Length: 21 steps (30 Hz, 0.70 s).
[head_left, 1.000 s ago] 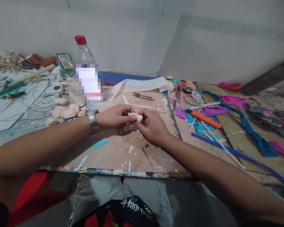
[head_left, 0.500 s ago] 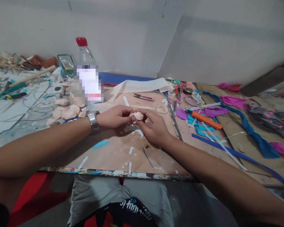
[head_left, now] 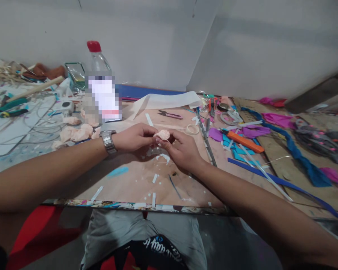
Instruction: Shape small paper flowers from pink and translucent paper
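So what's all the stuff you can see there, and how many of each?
Peach roll: 1, pale peach, middle
Other peach pieces: several, pale peach, left
Bottle: 1, clear and red, back left
Phone: 1, pale but blurred, in front of the bottle
Snips: 1, pinkish and dark, back middle
Ring: 1, cream, right of the snips
Cutter: 1, orange, right
Pliers: 1, green, far left
Stick heap: too many to count, tan, far left
Sheet: 1, white, back
Long blue strips: 2, blue, right
Scraps: too many to count, mixed, mostly right
Table: 1, brownish, underneath
Watch: 1, silver, left wrist
Left hand: 1, bare, holding the roll
Right hand: 1, bare, holding the roll
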{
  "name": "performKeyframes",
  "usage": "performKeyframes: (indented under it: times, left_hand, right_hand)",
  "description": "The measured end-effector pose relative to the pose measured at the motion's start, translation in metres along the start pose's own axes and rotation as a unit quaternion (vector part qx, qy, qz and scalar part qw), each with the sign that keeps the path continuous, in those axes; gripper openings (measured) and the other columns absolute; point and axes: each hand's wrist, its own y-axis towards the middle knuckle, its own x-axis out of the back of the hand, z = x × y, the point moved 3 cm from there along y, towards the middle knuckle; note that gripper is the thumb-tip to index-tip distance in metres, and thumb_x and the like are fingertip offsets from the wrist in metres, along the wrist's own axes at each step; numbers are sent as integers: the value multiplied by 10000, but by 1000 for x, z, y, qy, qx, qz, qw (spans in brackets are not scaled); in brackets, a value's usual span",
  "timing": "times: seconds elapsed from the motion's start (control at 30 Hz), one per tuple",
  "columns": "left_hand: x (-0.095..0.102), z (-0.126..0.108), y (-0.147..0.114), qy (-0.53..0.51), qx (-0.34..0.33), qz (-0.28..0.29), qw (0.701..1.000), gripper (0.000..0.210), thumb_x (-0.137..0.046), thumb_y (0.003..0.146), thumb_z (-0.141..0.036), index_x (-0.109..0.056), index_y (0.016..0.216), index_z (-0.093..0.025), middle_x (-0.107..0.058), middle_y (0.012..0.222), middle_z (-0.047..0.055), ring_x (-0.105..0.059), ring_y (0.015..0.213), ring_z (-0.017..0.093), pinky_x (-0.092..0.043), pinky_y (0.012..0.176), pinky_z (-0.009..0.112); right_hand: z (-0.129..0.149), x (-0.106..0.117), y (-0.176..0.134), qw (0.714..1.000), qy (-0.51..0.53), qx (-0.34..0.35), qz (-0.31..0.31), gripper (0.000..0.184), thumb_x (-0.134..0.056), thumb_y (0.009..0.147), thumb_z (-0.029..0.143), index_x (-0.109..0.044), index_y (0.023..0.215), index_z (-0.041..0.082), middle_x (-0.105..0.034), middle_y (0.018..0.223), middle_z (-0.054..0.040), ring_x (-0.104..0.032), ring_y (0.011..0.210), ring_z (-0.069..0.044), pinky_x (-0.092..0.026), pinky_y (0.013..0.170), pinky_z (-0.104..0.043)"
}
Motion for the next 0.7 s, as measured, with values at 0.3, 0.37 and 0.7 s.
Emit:
performKeyframes:
  times: [0.3,0.37,0.7]
  left_hand:
    - [-1,5,1,21,-8,3,1000,380,-663,974,-509,-718,942,-134,-643,791,22,-534,652,100,-437,599,231]
    - [-1,6,2,18,-13,-10,1000,334,-678,965,-471,-702,949,-139,-652,811,23,-552,675,102,-449,618,231]
    - [2,4,2,-10,-50,-58,997,320,-701,958,-449,-691,970,-130,-671,855,30,-596,739,106,-483,672,222]
  right_hand:
    - [-1,2,-2,1000,9,-5,-28,292,-731,958,496,-738,906,209,-717,792,-12,-612,729,-173,-468,715,-311]
    - [-2,2,-2,999,4,-10,-30,246,-743,949,450,-732,898,210,-715,789,-9,-610,726,-171,-464,707,-307]
    - [2,3,-2,999,-6,3,-32,227,-730,954,413,-699,876,202,-686,771,-1,-586,716,-161,-439,703,-297]
